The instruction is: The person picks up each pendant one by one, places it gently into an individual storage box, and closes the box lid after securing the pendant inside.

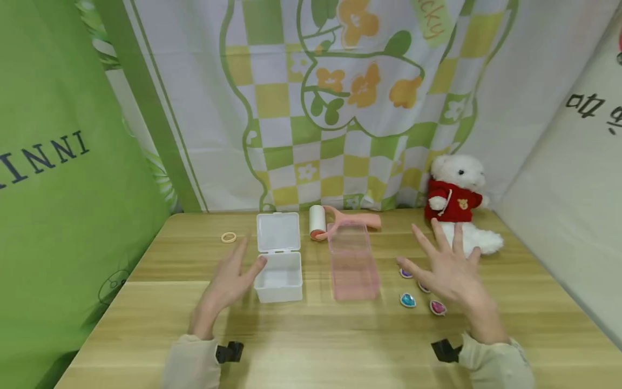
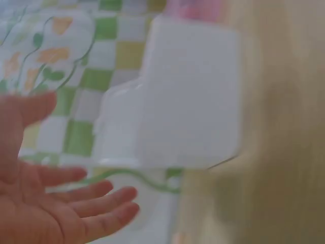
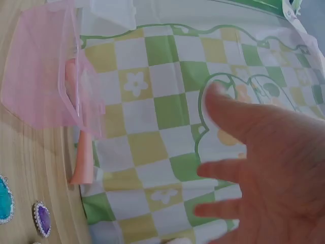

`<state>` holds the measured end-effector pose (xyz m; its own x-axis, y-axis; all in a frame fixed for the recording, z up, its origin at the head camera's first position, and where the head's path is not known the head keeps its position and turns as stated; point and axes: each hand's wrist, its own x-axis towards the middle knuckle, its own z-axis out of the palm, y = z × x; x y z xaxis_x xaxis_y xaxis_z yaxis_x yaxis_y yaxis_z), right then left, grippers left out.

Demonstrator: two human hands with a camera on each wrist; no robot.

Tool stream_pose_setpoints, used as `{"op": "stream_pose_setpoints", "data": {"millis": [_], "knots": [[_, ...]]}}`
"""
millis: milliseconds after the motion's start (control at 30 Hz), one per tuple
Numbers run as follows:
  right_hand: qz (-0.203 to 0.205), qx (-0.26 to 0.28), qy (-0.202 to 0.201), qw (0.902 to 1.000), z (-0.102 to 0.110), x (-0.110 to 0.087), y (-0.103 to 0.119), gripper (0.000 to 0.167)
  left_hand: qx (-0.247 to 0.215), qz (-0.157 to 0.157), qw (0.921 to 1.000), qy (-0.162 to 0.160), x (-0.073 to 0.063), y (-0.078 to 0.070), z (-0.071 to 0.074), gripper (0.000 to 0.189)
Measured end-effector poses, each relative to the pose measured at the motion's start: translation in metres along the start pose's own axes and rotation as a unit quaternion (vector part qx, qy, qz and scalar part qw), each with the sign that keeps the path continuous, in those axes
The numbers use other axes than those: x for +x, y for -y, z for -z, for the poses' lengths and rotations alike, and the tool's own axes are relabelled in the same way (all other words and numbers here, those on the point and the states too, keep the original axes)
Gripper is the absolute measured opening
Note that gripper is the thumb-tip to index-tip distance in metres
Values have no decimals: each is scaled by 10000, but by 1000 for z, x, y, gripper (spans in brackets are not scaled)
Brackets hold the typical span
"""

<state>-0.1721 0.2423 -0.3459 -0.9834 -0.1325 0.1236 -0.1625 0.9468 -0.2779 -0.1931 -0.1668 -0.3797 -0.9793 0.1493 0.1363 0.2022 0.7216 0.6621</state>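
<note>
My left hand (image 1: 227, 280) hovers at the left side of a white plastic box (image 1: 279, 278) whose lid stands raised at the back. Its fingers are spread and hold nothing; in the left wrist view the palm faces the white box (image 2: 193, 96). Over the right part of the table my right hand (image 1: 451, 273) is stretched out with fingers apart, holding nothing. Beneath and beside it lie several jewel-like gems with sparkling rims, among them a blue one (image 1: 407, 300), a pink one (image 1: 438, 307) and a purple one (image 3: 42, 219). A transparent pink box (image 1: 356, 278), also with its lid up, stands between the hands.
Behind the pink box lies a lint roller (image 1: 318, 220) with a pink handle. A small beige ring (image 1: 228, 237) is at the back left. At the back right sits a white plush toy (image 1: 452, 189) in a red sweater. A patterned curtain (image 1: 311, 151) hangs along the rear edge.
</note>
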Motion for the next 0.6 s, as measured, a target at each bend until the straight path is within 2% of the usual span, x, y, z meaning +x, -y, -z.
{"op": "stream_pose_setpoints", "data": {"millis": [33, 100, 133, 200, 233, 400, 467, 600], "knots": [[176, 178, -70, 9997, -2, 0, -1, 84, -426, 116, 9990, -5, -3, 4, -6, 76], [574, 590, -187, 9964, -5, 1, -3, 80, -1126, 509, 9923, -58, -10, 11, -17, 77], [767, 799, -237, 9936, -8, 1, -5, 76, -1436, 746, 9868, -90, -13, 14, -23, 78], [1016, 1257, -260, 9865, -13, 4, -10, 68, -2134, 1133, 9704, -70, -17, 22, -33, 81], [1025, 1493, -262, 9831, -15, 6, -13, 63, -2424, 1200, 9627, -40, -16, 25, -36, 82], [260, 2571, 121, 9660, -27, 31, -35, 48, -3730, 1048, 9211, 371, -6, 41, -44, 84], [9, 2887, 366, 9567, -33, 43, -46, 46, -3942, 941, 9127, 528, -2, 46, -44, 83], [-384, 3418, 875, 9349, -46, 58, -68, 48, -4127, 775, 9048, 714, 5, 50, -44, 81]]}}
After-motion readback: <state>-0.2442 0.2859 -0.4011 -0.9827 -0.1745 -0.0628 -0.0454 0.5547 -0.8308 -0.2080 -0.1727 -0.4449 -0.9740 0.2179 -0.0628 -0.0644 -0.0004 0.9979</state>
